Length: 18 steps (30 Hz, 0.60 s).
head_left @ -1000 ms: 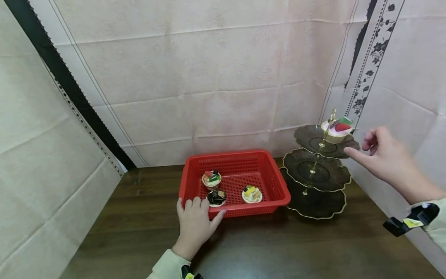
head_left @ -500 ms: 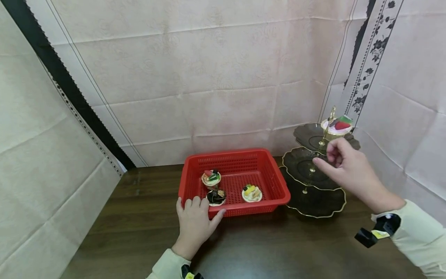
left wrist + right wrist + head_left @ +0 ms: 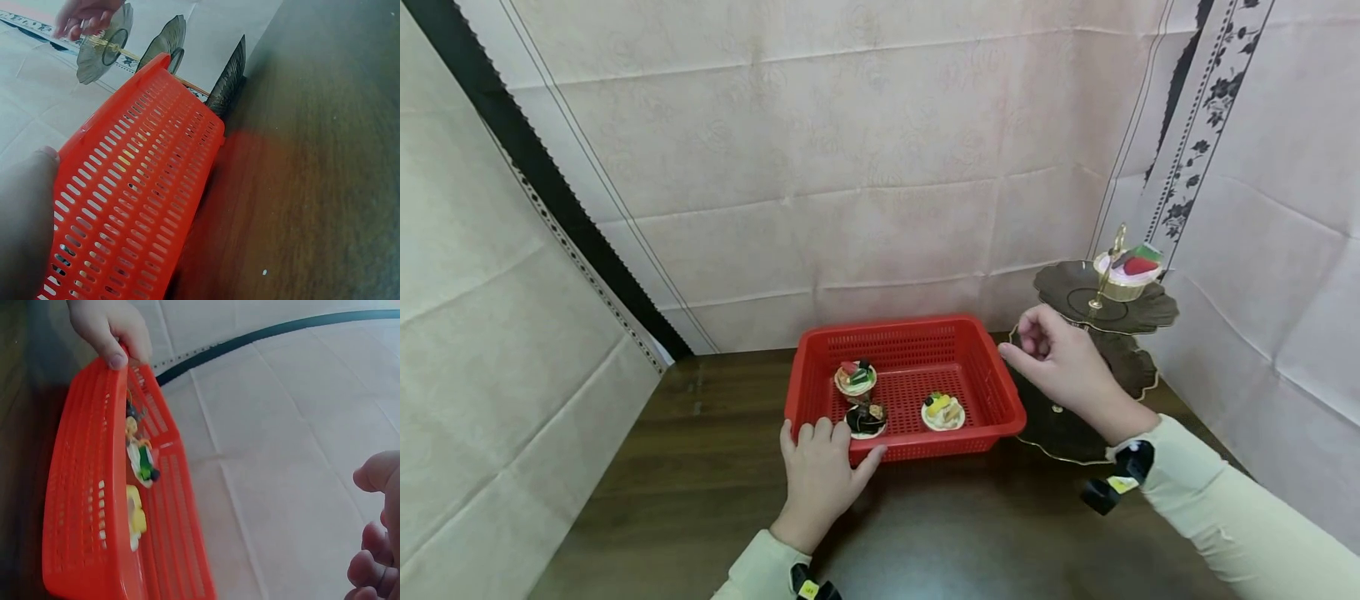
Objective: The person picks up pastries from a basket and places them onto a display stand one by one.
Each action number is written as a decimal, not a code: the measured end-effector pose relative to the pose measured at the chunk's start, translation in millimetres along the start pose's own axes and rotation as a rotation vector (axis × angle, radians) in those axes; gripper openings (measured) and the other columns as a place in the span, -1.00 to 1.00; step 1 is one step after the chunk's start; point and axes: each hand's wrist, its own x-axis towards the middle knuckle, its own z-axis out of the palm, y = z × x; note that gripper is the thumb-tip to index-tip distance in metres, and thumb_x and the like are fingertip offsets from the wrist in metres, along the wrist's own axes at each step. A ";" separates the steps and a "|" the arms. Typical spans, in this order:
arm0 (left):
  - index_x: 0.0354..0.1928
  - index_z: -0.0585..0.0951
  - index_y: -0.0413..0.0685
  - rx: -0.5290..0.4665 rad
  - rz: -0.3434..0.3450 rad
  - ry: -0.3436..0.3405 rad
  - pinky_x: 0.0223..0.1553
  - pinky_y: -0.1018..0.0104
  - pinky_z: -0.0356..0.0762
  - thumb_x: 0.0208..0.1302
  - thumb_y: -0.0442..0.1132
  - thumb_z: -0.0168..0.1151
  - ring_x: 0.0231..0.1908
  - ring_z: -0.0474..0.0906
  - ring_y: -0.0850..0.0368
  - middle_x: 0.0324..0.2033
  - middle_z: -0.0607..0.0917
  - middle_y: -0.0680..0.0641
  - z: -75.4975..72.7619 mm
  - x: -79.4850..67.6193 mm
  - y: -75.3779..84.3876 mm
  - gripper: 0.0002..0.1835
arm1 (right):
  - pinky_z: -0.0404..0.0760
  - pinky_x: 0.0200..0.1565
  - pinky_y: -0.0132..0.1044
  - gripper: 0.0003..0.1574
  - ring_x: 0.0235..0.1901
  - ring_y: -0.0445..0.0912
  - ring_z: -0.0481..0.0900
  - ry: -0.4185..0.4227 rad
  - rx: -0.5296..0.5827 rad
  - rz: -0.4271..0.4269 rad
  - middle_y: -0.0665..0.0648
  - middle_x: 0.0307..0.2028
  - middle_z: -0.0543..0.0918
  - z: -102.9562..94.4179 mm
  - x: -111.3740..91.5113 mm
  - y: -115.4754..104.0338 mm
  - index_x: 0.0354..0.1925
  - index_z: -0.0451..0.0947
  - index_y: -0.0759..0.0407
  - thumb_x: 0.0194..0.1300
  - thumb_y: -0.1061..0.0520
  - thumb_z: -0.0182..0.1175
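Observation:
My left hand [image 3: 820, 479] grips the front left rim of a red plastic basket [image 3: 917, 451], thumb outside in the right wrist view. Three cupcakes lie in the basket: one with red and green topping [image 3: 855, 379], a dark chocolate one [image 3: 866, 421] and one with yellow fruit [image 3: 943, 413]. My right hand [image 3: 1063, 367] hangs in the air just right of the basket, fingers loosely curled around nothing. Behind it stands a three-tier dark cake stand [image 3: 1071, 283], its lower tiers partly hidden by that hand. A cupcake with a red and green topping [image 3: 1126, 279] sits on the top tier.
The basket and stand rest near the back of a dark wooden table [image 3: 715, 492]. Pale cloth [image 3: 880, 167] hangs behind and on both sides. A gold rod [image 3: 1108, 275] with a loop rises through the stand.
My right hand has moved left from beside the stand's top tier, passing in front of the stand toward the basket. The left hand and basket have stayed put.

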 end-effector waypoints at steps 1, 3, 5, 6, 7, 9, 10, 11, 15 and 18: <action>-0.24 0.67 -0.09 0.001 0.000 0.000 0.23 -0.48 0.15 0.17 0.47 0.17 -0.24 0.53 -0.16 -0.33 0.65 -0.16 0.0 -0.1 0.1 -0.30 | 0.44 -0.45 -0.29 -0.67 -0.43 -0.04 0.45 -0.008 0.014 -0.001 0.08 -0.42 0.49 5.2 2.6 -0.6 -0.16 0.40 0.13 0.33 0.04 0.35; -0.23 0.67 -0.10 0.000 -0.002 -0.007 0.23 -0.48 0.14 0.17 0.47 0.15 -0.24 0.53 -0.16 -0.33 0.65 -0.16 0.2 0.0 0.1 -0.29 | 0.45 -0.43 -0.28 -0.69 -0.43 -0.04 0.46 -0.020 0.040 0.000 0.07 -0.42 0.50 15.7 7.7 -1.4 -0.16 0.40 0.11 0.33 0.05 0.35; -0.23 0.67 -0.09 0.002 -0.005 -0.016 0.24 -0.48 0.13 0.18 0.48 0.13 -0.23 0.53 -0.15 -0.32 0.65 -0.16 0.5 0.3 0.0 -0.29 | 0.47 -0.42 -0.26 -0.69 -0.43 -0.04 0.47 -0.034 0.068 0.001 0.07 -0.41 0.51 25.5 13.0 -2.7 -0.16 0.40 0.08 0.33 0.05 0.35; -0.23 0.67 -0.09 0.003 -0.007 -0.019 0.24 -0.47 0.13 0.19 0.48 0.12 -0.23 0.53 -0.15 -0.32 0.65 -0.16 0.7 0.5 -0.1 -0.28 | 0.47 -0.41 -0.25 -0.70 -0.43 -0.04 0.48 -0.041 0.080 0.003 0.07 -0.41 0.52 30.5 15.8 -3.2 -0.16 0.41 0.08 0.32 0.06 0.35; -0.23 0.67 -0.09 0.001 -0.007 -0.022 0.24 -0.47 0.12 0.19 0.48 0.11 -0.23 0.53 -0.15 -0.32 0.64 -0.16 0.8 0.6 0.0 -0.29 | 0.48 -0.40 -0.24 -0.69 -0.42 -0.04 0.49 -0.048 0.090 0.006 0.07 -0.41 0.52 35.3 18.3 -4.0 -0.16 0.40 0.06 0.32 0.05 0.36; -0.24 0.67 -0.09 -0.001 -0.006 -0.022 0.24 -0.47 0.12 0.19 0.48 0.11 -0.23 0.53 -0.15 -0.32 0.64 -0.15 0.7 0.9 0.0 -0.29 | 0.49 -0.37 -0.22 -0.68 -0.41 -0.05 0.49 -0.065 0.111 0.015 0.07 -0.40 0.53 44.9 23.6 -5.3 -0.15 0.40 0.06 0.32 0.05 0.36; -0.24 0.67 -0.08 -0.002 -0.005 -0.019 0.24 -0.48 0.12 0.19 0.48 0.12 -0.23 0.53 -0.15 -0.32 0.65 -0.15 0.6 1.0 0.0 -0.29 | 0.49 -0.35 -0.21 -0.68 -0.41 -0.05 0.49 -0.073 0.121 0.018 0.07 -0.40 0.54 49.8 26.4 -5.6 -0.14 0.40 0.06 0.32 0.05 0.36; -0.23 0.67 -0.09 -0.003 -0.003 -0.017 0.23 -0.48 0.13 0.19 0.47 0.12 -0.23 0.53 -0.15 -0.32 0.65 -0.16 0.7 1.0 0.0 -0.30 | 0.49 -0.34 -0.20 -0.67 -0.40 -0.05 0.49 -0.081 0.130 0.023 0.06 -0.40 0.54 54.9 29.2 -5.8 -0.13 0.40 0.05 0.32 0.04 0.36; -0.23 0.67 -0.09 -0.004 -0.003 -0.015 0.23 -0.48 0.14 0.19 0.47 0.14 -0.22 0.53 -0.16 -0.31 0.65 -0.16 0.5 0.9 -0.1 -0.30 | 0.50 -0.30 -0.16 -0.67 -0.38 -0.04 0.50 -0.104 0.174 0.040 0.08 -0.38 0.55 76.1 41.2 -5.5 -0.12 0.40 0.05 0.34 0.02 0.35; -0.22 0.67 -0.09 -0.006 -0.010 -0.028 0.23 -0.48 0.13 0.18 0.47 0.14 -0.21 0.53 -0.15 -0.30 0.66 -0.16 0.1 0.1 -0.3 -0.30 | 0.52 -0.29 -0.16 -0.67 -0.35 -0.03 0.51 -0.132 0.185 0.072 0.07 -0.34 0.56 93.2 50.6 -5.0 -0.11 0.41 0.02 0.34 -0.02 0.35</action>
